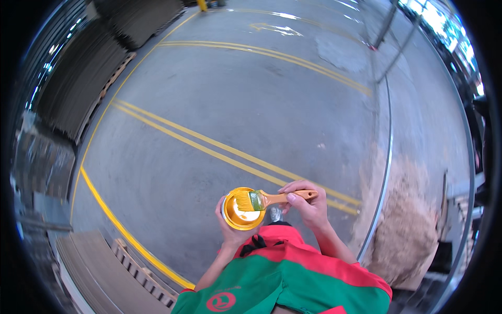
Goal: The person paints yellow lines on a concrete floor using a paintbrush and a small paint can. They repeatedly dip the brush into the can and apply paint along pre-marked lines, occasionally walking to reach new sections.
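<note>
My left hand (230, 228) is wrapped round a small paint can (227, 217) with yellow paint on its inner wall and a whitish patch at its bottom. In my right hand (309, 205) is a paintbrush (274, 199), gripped by its wooden handle. The brush lies roughly level across the can's mouth, its yellow-coated bristles (242, 201) over the opening. Whether the bristles touch the rim or the paint, I cannot tell.
Double yellow lines (209, 148) cross the grey floor (235, 94). A thicker, brighter yellow line (119, 226) curves along the left. Stacked flat sheets (73, 78) on pallets line the left side. A brown heap (402, 235) lies at right beyond a metal rail (384, 183).
</note>
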Tool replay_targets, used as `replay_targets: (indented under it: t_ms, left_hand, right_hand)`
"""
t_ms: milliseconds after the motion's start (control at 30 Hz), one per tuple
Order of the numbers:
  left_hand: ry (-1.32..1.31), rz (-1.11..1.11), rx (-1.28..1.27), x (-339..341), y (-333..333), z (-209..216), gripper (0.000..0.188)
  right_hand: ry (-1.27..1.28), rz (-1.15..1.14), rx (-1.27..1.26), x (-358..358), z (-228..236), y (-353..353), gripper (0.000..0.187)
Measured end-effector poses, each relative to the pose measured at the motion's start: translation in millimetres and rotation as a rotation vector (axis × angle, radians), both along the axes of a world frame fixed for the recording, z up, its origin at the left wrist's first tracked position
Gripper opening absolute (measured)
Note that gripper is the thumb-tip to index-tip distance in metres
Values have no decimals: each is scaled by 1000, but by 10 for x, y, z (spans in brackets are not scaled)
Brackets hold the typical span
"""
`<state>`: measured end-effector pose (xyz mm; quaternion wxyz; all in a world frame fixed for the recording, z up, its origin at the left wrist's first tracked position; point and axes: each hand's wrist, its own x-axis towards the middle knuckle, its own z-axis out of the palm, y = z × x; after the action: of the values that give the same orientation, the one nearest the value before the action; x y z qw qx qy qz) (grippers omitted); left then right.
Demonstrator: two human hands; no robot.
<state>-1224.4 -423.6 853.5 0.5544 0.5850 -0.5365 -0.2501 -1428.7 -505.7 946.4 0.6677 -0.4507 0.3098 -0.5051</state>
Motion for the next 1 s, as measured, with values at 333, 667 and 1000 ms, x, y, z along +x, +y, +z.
replay_targets:
  t_ms: [333, 667, 1000]
  left_hand:
    - [105, 246, -60, 1373, -750, -124, 115]
    - [203, 248, -116, 3809, -1288, -73, 115]
    - [207, 376, -122, 5982, -1757, -164, 117]
  right_hand:
    - [9, 339, -49, 1786, -39, -1339, 15]
    - [15, 393, -43, 4478, 178, -2127, 18]
    - [19, 468, 56, 6611, -127, -2804, 18]
